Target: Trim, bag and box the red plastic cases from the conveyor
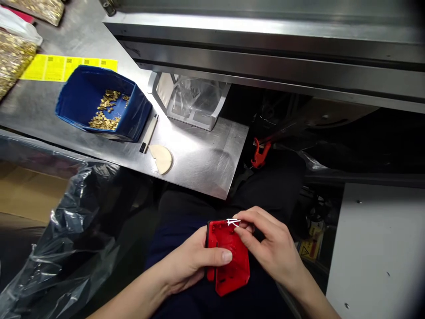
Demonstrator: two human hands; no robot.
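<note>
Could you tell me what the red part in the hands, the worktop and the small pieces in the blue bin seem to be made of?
Red part: probably moulded plastic, with an even matt red surface, held by the left hand and the right hand.
Worktop: sheet metal, likely stainless steel, brushed and reflective.
Small pieces: brass-like metal, with a golden glint; too small to confirm.
Blue bin: looks like plastic.

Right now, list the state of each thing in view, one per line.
Red plastic part: held over the lap.
Left hand: gripping the part.
Right hand: pinching its top edge.
Blue bin: open, partly filled with brass pieces.
Clear bag: crumpled.
</note>
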